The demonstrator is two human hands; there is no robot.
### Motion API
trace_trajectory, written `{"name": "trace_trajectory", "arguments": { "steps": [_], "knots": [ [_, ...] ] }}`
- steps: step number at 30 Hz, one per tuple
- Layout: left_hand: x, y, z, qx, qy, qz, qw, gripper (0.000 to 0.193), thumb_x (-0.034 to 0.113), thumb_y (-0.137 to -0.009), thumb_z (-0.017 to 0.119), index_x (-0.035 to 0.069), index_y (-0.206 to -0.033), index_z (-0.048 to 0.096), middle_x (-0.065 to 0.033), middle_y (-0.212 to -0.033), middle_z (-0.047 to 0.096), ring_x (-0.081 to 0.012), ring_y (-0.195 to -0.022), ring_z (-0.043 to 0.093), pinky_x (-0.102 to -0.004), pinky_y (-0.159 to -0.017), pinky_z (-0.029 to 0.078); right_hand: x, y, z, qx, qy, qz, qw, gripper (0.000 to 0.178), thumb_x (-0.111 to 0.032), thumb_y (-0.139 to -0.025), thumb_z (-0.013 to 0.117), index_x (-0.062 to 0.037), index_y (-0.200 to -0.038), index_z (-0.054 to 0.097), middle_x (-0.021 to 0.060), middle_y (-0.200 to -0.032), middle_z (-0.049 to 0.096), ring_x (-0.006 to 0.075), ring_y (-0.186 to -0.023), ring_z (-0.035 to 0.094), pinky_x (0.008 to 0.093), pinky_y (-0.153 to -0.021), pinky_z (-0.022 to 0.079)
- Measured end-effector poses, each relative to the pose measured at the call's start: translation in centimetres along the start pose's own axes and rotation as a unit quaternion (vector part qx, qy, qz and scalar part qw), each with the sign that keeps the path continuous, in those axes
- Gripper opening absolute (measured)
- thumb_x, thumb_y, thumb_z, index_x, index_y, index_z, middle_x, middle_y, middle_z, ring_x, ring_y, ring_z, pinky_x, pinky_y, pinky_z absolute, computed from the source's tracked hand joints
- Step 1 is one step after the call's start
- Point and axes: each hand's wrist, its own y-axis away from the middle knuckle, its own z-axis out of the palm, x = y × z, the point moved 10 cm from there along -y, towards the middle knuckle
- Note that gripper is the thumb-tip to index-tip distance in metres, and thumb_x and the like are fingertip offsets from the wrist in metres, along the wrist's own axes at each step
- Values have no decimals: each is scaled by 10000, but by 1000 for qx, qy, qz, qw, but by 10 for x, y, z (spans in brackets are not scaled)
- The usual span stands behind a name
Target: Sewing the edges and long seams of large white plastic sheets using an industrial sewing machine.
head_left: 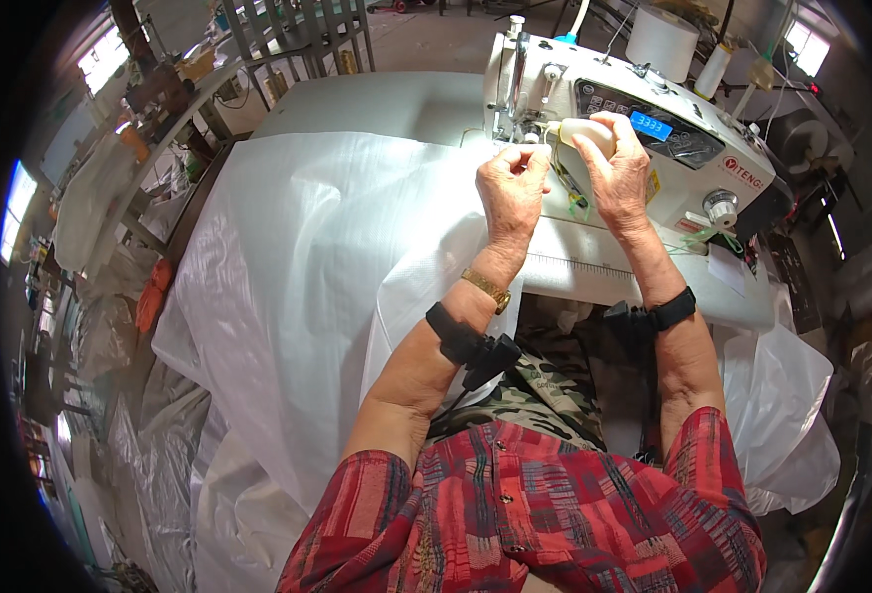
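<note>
My right hand [621, 176] is closed around a small, cream-white squeeze bottle [592, 132], its narrow tip pointing left toward the front knobs of a white sewing machine [545, 84]. Just left of it, my left hand [513, 193] is raised beside the needle end, thumb and forefinger pinched together. Whatever lies in that pinch is too small to make out. A large white woven plastic sheet [307, 237] covers the left of the machine table [387, 99] and hangs over its front edge, below my left forearm.
A lit blue display [651, 125] and a handwheel-like knob [721, 209] are on the machine's front. Behind it stand a large white thread cone [661, 44] and a thinner spool [713, 71]. Grey metal chairs [303, 40] stand at the far left. More white plastic [777, 415] hangs at right.
</note>
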Motion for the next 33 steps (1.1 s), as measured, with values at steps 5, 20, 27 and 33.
{"name": "trace_trajectory", "arguments": {
  "steps": [5, 20, 27, 33],
  "knots": [
    [-2, -2, 0, 8, 7, -1, 1000, 116, 78, -886, 686, -36, -863, 699, -44, -725, 658, -79, -578, 590, -218, -531, 510, -7, -5, -2, -2, 17, -27, 999, 256, -111, -835, 705, -5, -1043, 602, 158, -976, 643, 303, -898, 651, 372, -823, 506],
    [-2, -1, 2, 7, 6, -6, 1000, 115, 69, -887, 681, -42, -861, 695, -45, -727, 654, -75, -569, 586, -217, -526, 517, -9, -11, 0, -33, 8, -36, 999, 269, -106, -848, 701, -1, -1076, 603, 172, -974, 651, 303, -884, 662, 366, -806, 522],
    [-3, 0, 3, 6, 7, -1, 1000, 121, 80, -889, 682, -37, -862, 699, -47, -728, 656, -78, -567, 590, -216, -522, 515, -17, -11, -1, -37, 45, -58, 997, 272, -103, -852, 700, 0, -1083, 601, 170, -976, 647, 313, -893, 660, 368, -808, 523],
    [-3, 0, 3, 10, 14, -10, 1000, 124, 80, -886, 685, -37, -848, 699, -48, -726, 660, -81, -565, 595, -216, -516, 509, -17, -6, 0, -27, 52, -70, 996, 274, -102, -849, 701, -5, -1087, 604, 173, -984, 644, 319, -886, 657, 380, -794, 521]
  ]
}}
